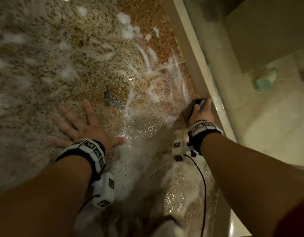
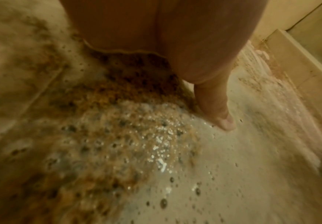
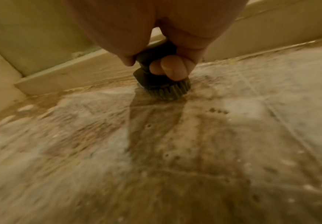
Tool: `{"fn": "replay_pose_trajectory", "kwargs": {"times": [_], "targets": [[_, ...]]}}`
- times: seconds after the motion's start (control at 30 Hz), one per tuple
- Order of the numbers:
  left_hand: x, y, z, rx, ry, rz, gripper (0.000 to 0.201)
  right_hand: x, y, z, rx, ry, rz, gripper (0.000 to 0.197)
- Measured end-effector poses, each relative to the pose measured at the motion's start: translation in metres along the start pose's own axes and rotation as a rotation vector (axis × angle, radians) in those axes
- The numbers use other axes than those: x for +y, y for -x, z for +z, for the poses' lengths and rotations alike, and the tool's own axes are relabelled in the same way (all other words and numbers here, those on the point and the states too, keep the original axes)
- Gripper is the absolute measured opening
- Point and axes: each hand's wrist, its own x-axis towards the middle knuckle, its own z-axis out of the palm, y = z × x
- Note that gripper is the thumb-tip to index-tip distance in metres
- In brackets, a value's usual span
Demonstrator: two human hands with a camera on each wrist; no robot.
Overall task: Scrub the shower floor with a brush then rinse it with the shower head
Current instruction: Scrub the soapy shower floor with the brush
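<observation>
Brush (image 3: 156, 75) inside right-hand grip (image 3: 167, 50)

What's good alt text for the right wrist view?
The right hand grips a dark brush, its bristles pressed on the soapy, wet floor near a pale curb. The picture is blurred.

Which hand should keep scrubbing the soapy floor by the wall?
The right hand. It grips the dark round scrub brush, bristles down beside the pale stone curb. The left hand lies flat, bracing.
</observation>
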Motion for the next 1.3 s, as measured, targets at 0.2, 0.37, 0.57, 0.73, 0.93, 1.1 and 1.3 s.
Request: {"fn": "replay_pose_trajectory", "kwargs": {"times": [0.2,0.37,0.57,0.73,0.93,1.1,1.3], "targets": [[0.001,0.002,-0.001,-0.007,-0.006,0.002,0.172,-0.043,0.013,0.014,-0.143,0.081,0.039,0.065],[0.001,0.003,0.001,0.014,-0.016,-0.002,0.173,-0.066,0.027,0.039,-0.217,0.016,-0.136,0.066],[0.001,0.002,0.004,0.028,-0.015,0.001,0.172,-0.1,0.006,0.039,-0.206,0.04,-0.217,0.064],[0.0,0.003,0.006,0.048,-0.025,0.005,0.17,-0.122,0.032,0.051,-0.267,0.03,-0.413,0.061],[-0.001,0.001,0.005,0.05,-0.027,0.003,0.173,-0.036,0.04,0.022,-0.325,0.215,-0.555,0.059],[-0.003,-0.004,0.009,0.057,-0.028,0.007,0.173,-0.06,-0.019,0.018,-0.125,0.072,-0.202,0.06],[-0.001,-0.006,0.012,0.086,-0.054,-0.029,0.174,-0.098,0.074,0.059,-0.361,0.125,-0.816,0.056]]}}
